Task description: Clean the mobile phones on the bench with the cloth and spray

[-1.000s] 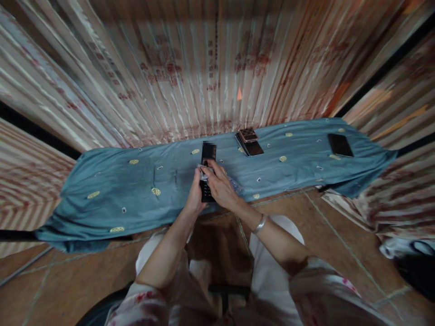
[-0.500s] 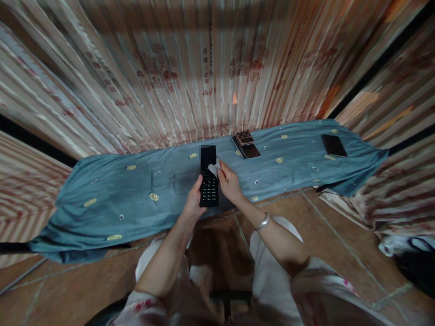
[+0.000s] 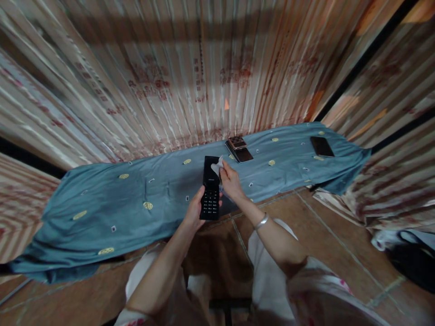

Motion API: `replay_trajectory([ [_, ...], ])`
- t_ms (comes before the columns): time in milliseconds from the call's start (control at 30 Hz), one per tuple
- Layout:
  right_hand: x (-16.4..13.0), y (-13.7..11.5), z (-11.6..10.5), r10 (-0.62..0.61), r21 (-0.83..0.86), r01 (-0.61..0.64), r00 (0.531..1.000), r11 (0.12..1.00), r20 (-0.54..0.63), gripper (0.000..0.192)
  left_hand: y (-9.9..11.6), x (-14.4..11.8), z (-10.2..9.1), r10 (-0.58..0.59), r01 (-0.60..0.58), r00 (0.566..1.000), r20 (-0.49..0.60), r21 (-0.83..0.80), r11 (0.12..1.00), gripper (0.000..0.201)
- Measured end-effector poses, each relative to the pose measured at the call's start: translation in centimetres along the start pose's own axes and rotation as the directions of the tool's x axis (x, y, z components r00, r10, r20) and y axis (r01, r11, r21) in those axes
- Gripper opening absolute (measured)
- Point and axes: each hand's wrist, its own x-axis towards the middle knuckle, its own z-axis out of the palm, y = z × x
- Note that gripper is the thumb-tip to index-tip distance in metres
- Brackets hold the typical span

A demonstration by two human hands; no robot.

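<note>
My left hand (image 3: 194,213) grips the keypad end of the black phone (image 3: 211,188), fingers wrapped round its edge, above the blue cloth (image 3: 102,199). My right hand (image 3: 231,182) pinches a white wipe (image 3: 216,167) against the phone's screen. Beyond the phone lie stacked phones (image 3: 239,149).

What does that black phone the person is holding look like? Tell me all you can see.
The black phone is a long, slim bar, plastic by its look, with a dark screen above and small pale keys below. It is held up over the blue cloth, lengthwise away from the person. The left hand grips its lower end; the right hand presses a small white wipe on the screen.
</note>
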Motion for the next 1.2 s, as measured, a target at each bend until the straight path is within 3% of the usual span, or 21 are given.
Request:
replay_trajectory([
  [100,0.7,0.2,-0.8,-0.028,-0.061,0.025,0.999,0.998,-0.036,0.043,-0.4,0.0,-0.1,-0.016,0.014,1.000,0.024,0.059,0.998,0.035],
  [300,1.3,0.3,-2.2,-0.312,-0.254,0.309,0.950,0.916,0.031,0.043,-0.7,0.2,-0.5,0.105,-0.114,0.993,0.057,0.211,0.971,0.027],
  [500,1.4,-0.1,-2.8,-0.334,-0.340,0.359,0.933,0.869,0.130,0.045,-1.0,0.4,-0.9,0.124,-0.137,0.990,0.065,0.282,0.949,0.031],
  [667,1.2,-0.5,-2.9,-0.344,-0.322,0.369,0.929,0.872,0.135,0.047,-0.8,0.5,-1.2,0.155,-0.161,0.987,0.044,0.288,0.944,0.029],
  [767,1.2,-0.4,-2.9,-0.326,-0.244,0.344,0.939,0.907,0.110,0.046,-0.5,0.4,-1.2,0.108,-0.112,0.994,0.029,0.237,0.965,0.025],
  [967,0.8,-0.7,-2.0,-0.114,0.000,0.114,0.992,0.993,0.050,0.048,-0.3,0.5,-0.5,0.034,-0.035,0.999,-0.026,-0.033,0.999,0.027],
  [1067,0.1,-0.8,-1.2,-0.065,0.068,0.059,0.995,0.996,0.081,0.052,0.0,0.7,-0.1,0.020,-0.026,0.997,-0.068,-0.092,0.995,0.029],
  [1200,-1.4,-0.9,-0.4,-0.113,0.046,0.107,0.978,0.993,0.176,0.053,0.8,1.0,0.0,-0.026,0.010,0.988,-0.150,-0.107,0.994,0.031],
])
